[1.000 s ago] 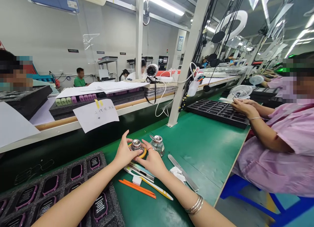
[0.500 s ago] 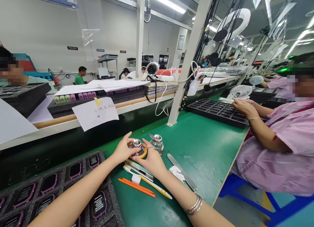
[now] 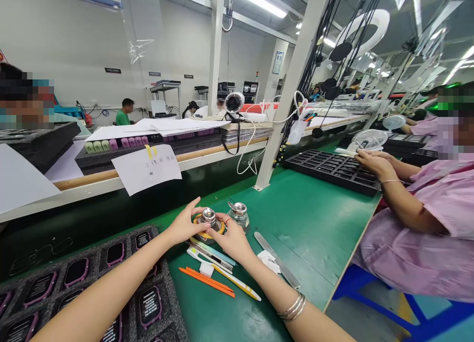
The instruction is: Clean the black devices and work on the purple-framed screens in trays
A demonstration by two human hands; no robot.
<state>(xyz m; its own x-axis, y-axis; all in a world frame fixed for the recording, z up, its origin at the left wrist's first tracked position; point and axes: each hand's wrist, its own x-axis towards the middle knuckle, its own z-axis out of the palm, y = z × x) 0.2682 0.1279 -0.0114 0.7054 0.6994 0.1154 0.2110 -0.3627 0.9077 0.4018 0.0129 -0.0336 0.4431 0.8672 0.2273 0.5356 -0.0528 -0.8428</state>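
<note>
The head view shows the person's left hand (image 3: 181,227) and right hand (image 3: 233,242) half-curled and unclenched, with the fingers meeting from either side around a squat chrome-capped glass dispenser (image 3: 208,217). It sits in a yellow tape ring (image 3: 221,228) on the green counter (image 3: 296,218). The fingertips are at or on the ring and cap, but the view does not settle whether they are gripping. Just beside the right hand stands a second glass bottle with a metal lid (image 3: 239,216). The dispenser would likely feel fairly heavy for its size, stiff, fragile and slippery, so the surest hold looks to be low around the body or ring, not by the small cap. Orange plastic pry tools (image 3: 206,283), a flat steel spatula (image 3: 277,259) and a white cloth (image 3: 268,261) lie nearby, and a dark foam tray (image 3: 166,312) of pink-framed watches (image 3: 115,254) lies to the left.
</note>
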